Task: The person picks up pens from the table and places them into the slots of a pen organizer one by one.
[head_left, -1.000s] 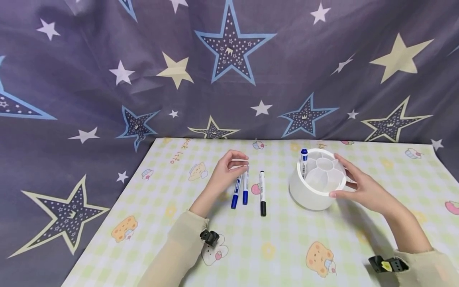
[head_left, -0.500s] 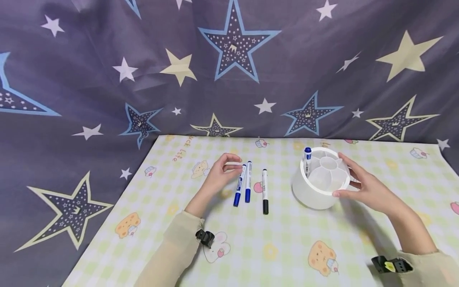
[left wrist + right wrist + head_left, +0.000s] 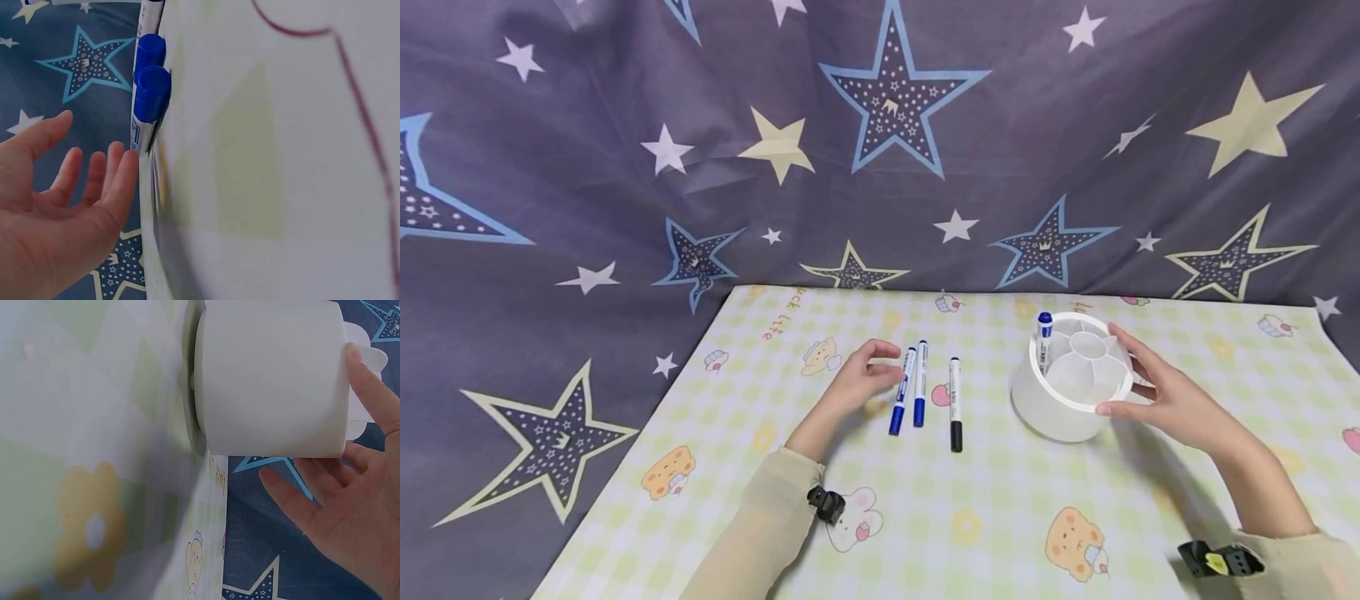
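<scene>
A round white pen organizer point(image 3: 1060, 408) with petal-shaped compartments stands on the table, a blue-capped marker point(image 3: 1043, 343) upright in its left side. My right hand point(image 3: 1172, 400) holds it at the right: the thumb lies on the near rim and the fingers reach round the far side. In the right wrist view its smooth wall point(image 3: 275, 381) shows beside the thumb. My left hand point(image 3: 861, 379), fingers loosely bent and holding nothing, hovers just left of two blue markers point(image 3: 904, 392) lying side by side. In the left wrist view their blue caps point(image 3: 153, 94) appear beyond the fingertips.
A black-capped marker point(image 3: 955, 404) lies between the blue pair and the organizer. The table wears a green-checked cloth point(image 3: 970, 483) with cartoon prints. Behind it hangs a dark curtain point(image 3: 737, 67) patterned with stars.
My left hand has drawn back left and slightly nearer from the blue markers, uncovering their far ends. The right hand keeps its hold on the organizer. The head view has shifted slightly.
</scene>
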### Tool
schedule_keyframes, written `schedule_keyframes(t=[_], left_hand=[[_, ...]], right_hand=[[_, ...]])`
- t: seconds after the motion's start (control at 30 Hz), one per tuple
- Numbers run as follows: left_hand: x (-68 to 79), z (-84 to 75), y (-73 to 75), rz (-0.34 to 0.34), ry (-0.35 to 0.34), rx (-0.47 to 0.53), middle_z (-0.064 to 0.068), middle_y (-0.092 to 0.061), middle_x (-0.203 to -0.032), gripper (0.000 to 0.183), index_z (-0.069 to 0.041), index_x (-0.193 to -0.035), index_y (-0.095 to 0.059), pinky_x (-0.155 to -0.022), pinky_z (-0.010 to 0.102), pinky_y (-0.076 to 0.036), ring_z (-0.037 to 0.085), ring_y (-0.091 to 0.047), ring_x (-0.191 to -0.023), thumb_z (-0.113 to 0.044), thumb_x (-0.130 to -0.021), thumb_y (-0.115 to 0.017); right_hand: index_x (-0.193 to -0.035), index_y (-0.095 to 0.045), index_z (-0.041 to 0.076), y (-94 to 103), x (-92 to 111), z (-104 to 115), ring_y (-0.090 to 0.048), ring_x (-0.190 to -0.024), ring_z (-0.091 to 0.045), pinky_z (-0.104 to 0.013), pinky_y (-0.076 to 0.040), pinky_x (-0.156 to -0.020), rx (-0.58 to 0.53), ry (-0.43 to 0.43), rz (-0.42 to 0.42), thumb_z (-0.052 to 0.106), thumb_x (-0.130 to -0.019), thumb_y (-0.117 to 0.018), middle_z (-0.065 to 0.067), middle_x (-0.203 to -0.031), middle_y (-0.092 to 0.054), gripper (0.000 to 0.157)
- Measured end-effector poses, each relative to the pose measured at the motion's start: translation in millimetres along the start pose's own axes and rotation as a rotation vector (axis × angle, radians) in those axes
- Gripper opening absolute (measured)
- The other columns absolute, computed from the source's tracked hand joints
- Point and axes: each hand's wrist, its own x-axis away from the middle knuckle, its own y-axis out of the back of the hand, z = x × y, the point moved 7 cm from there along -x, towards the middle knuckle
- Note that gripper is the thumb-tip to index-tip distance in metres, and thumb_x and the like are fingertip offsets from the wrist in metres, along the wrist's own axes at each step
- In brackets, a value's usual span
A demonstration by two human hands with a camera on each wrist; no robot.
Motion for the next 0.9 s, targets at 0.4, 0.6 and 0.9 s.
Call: schedule_keyframes(t=[0.4,0.6,0.9], left_hand=[[-2.2,15.0,-5.5,0.022,0.144,-0.078,0.018,-0.060,-0.130,0.044,-0.001,-0.128,-0.056,-0.084,0.031,-0.061,0.026,-0.065,-0.105,-0.001,-0.086,-0.071],[-8.0,14.7,-8.2,0.007,0.181,-0.213,0.013,-0.064,-0.125,0.047,-0.008,-0.129,-0.057,-0.071,0.026,-0.060,0.020,-0.066,-0.092,-0.008,-0.085,-0.074],[-12.8,4.2,-13.2,-0.023,0.167,-0.477,0.010,-0.068,-0.119,0.048,-0.009,-0.130,-0.057,-0.071,0.026,-0.058,0.018,-0.067,-0.083,-0.012,-0.086,-0.076]], right_hand=[[-0.161,-0.011,0.020,-2.0,-1,1,-0.029,-0.115,0.030,0.007,-0.036,-0.088,-0.003,0.016,-0.004,0.009,-0.083,-0.080,-0.032,-0.159,-0.023,0.105],[-0.161,-0.011,0.019,-1.4,-1,2,-0.029,-0.115,0.031,0.007,-0.037,-0.088,-0.008,0.025,-0.006,0.008,-0.083,-0.080,-0.034,-0.158,-0.023,0.105],[-0.161,-0.011,0.018,-1.0,-3,1,-0.029,-0.116,0.030,0.007,-0.036,-0.088,-0.012,0.024,0.000,0.007,-0.083,-0.079,-0.032,-0.159,-0.022,0.105]])
